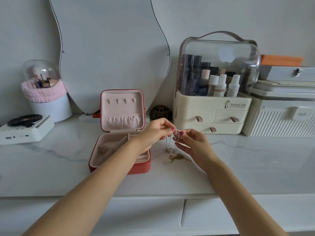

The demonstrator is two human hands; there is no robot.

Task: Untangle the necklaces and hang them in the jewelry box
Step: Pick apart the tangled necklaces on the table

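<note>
The white counter (51, 167) holds the red jewelry box (119, 167), open so its hooks (121, 101) are ready. Left hand (153, 132) and right hand (194, 143) pinch the silver necklace (168, 143) up high, letting it dangle. The gold necklace (177, 157) waits below.

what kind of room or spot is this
Most likely a dressing table at home: a wavy mirror leans on the wall, a clear-lidded cosmetics organizer holds bottles, and an open jewelry box sits on the marble-look top.
</note>
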